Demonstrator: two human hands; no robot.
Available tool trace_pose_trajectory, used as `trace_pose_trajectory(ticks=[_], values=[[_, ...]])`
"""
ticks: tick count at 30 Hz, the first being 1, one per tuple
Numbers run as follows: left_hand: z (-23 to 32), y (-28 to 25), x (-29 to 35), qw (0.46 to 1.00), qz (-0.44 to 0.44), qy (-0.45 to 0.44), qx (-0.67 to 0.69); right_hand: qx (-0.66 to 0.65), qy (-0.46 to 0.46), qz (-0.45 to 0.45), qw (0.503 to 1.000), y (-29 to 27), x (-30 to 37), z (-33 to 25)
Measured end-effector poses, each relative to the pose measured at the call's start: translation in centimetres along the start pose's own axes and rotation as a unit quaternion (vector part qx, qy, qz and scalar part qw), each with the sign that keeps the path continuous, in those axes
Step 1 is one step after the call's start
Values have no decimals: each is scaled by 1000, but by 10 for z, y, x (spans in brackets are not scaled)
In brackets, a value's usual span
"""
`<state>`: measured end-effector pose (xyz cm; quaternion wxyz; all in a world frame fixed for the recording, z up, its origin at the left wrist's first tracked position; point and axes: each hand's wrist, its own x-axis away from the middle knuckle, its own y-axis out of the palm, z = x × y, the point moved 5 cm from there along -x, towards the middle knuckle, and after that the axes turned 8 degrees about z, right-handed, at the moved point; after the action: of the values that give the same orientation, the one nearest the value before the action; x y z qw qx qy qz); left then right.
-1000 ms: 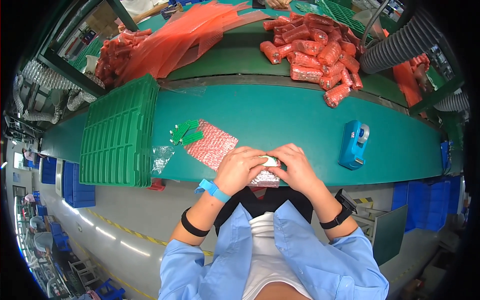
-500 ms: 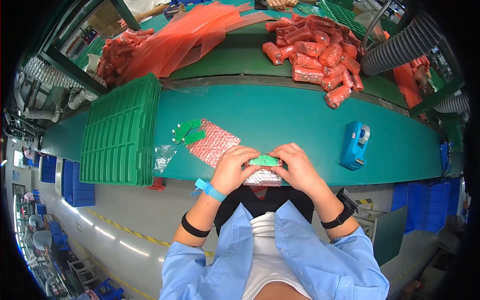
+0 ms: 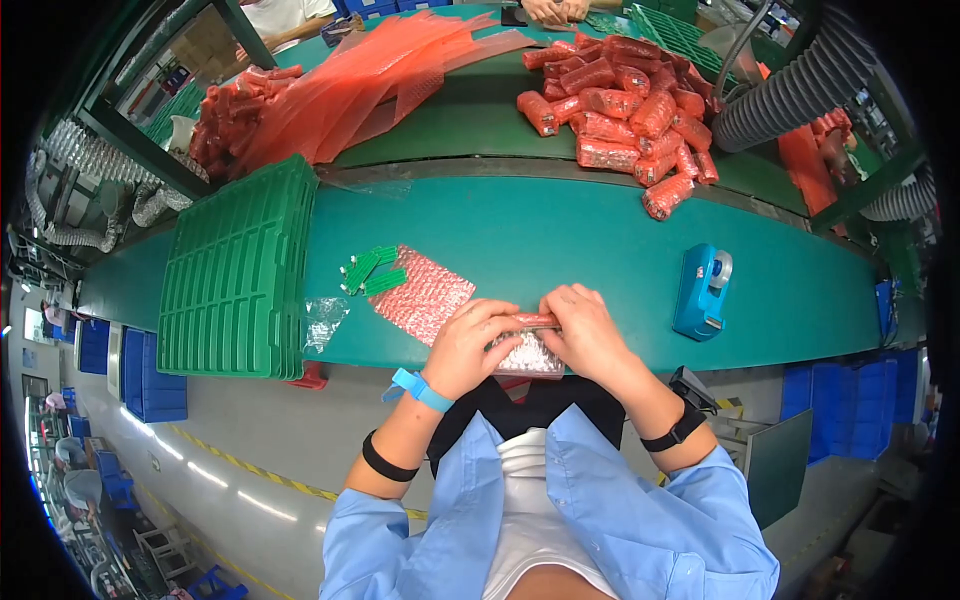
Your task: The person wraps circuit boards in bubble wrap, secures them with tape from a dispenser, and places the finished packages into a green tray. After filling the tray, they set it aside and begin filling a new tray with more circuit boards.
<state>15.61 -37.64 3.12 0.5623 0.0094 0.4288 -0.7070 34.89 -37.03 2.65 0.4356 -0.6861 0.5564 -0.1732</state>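
At the near edge of the green work table [image 3: 480,225], my left hand [image 3: 470,345] and my right hand [image 3: 587,328] grip a small red roll of bubble wrap [image 3: 537,321] from its two ends. Fingers lie over the top and thumbs press from the near side. The flat tail of this bubble wrap stretches toward me between the hands. No green shows on the roll; its contents are hidden. Beside my left hand lies another pinkish-red bubble wrap sheet [image 3: 425,297]. Several narrow green circuit boards [image 3: 370,272] rest on its far left corner.
A blue tape dispenser [image 3: 702,292] stands to the right. Green crates [image 3: 235,270] are on the left, near a clear plastic scrap [image 3: 323,320]. Across the far belt lie piled red wrapped bundles [image 3: 630,105] and loose red wrap sheets [image 3: 385,75]. Another person's hands [image 3: 555,10] show at the top.
The green board that showed between my hands is now covered by red bubble wrap, rolled over it. Both hands remain at nearly the same place, and the view has shifted slightly.
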Motion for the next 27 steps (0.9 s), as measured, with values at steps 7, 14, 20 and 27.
trace_pose_trajectory(ticks=[7, 14, 20, 27], values=[[-12, -2, -16, 999, -26, 4, -48, 69, -72, 107, 989, 14, 5, -4], [-25, 3, -3, 995, -31, 49, -84, 27, -73, 89, 993, 17, 3, -3], [-16, -9, -9, 998, -31, 11, -48, 1, -57, 110, 992, 28, 14, 8], [-69, -91, -8, 966, 73, -86, -235, -30, -41, 114, 992, 12, 20, 8]])
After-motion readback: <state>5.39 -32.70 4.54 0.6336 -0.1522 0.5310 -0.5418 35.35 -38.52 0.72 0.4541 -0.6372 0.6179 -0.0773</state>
